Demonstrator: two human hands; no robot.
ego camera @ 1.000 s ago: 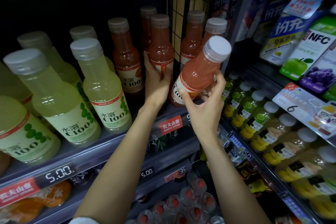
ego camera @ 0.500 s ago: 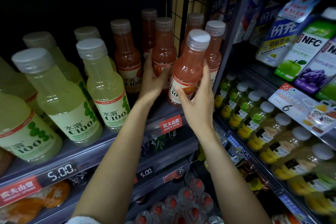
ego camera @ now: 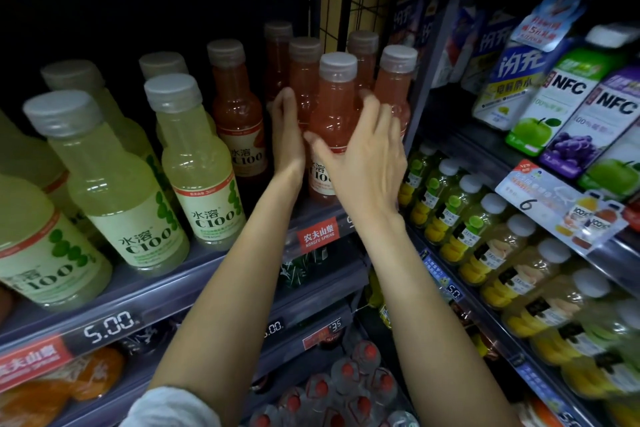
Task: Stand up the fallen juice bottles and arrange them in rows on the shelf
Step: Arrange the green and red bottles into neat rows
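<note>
pink bottle (ego camera: 333, 121) stands upright at the front of the shelf (ego camera: 166, 291), just behind the red brand tag (ego camera: 318, 236) on the shelf edge. right hand (ego camera: 360, 163) wraps the bottle's right side, thumb across the label and fingers curled round toward the back, so it grasps the bottle. left hand (ego camera: 285, 139) lies flat against the bottle's left side with fingers straight and pointing up, touching it without closing round it. more pink bottles (ego camera: 237, 111) stand upright around it: one just left of the left hand, several close behind, and one touching its right side. farther left of the tag, green bottles (ego camera: 194, 163) stand in rows toward the back of the shelf. a price strip (ego camera: 109, 324) reading 5.00 runs along the shelf edge left of the tag. right of the tag, a neighbouring rack holds juice cartons (ego camera: 568, 104) above and a row of small bottles (ego camera: 485, 236) below.
</note>
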